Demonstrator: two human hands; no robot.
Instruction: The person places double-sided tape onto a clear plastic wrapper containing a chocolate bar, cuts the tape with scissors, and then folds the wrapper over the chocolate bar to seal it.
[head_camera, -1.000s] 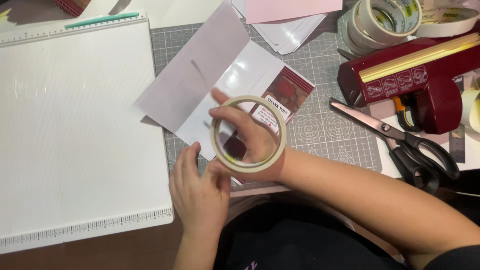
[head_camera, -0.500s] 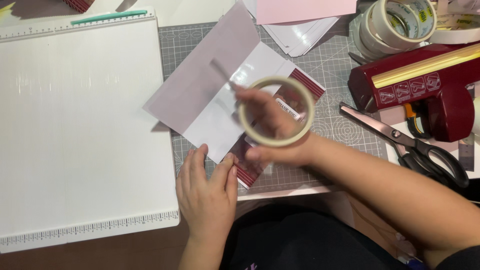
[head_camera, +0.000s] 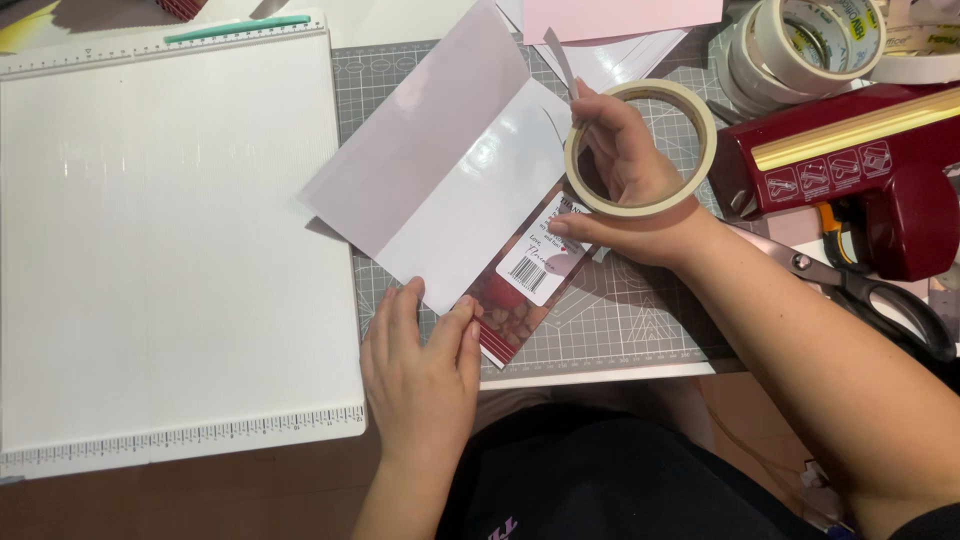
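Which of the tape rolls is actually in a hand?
The cream masking-tape roll over the grey cutting mat, held up by the right hand. The other white tape rolls sit stacked, untouched, at the top right.

Craft desk from above, crowded and warmly lit

A brown wooden desk (head_camera: 200, 505) shows along the near edge, and on it lies a grey-green cutting mat (head_camera: 640, 320) printed with a fine grid. To the left sits a big white scoring board (head_camera: 170, 250) with ruler marks along its edges and a teal stick (head_camera: 238, 27) clipped at the top, its surface catching soft glare from overhead light. On the right, a dark red tape dispenser (head_camera: 860, 170), a stack of tape rolls (head_camera: 800, 45) and black-handled scissors (head_camera: 880, 300) crowd the edge. Pink paper (head_camera: 620, 15) lies at the top.
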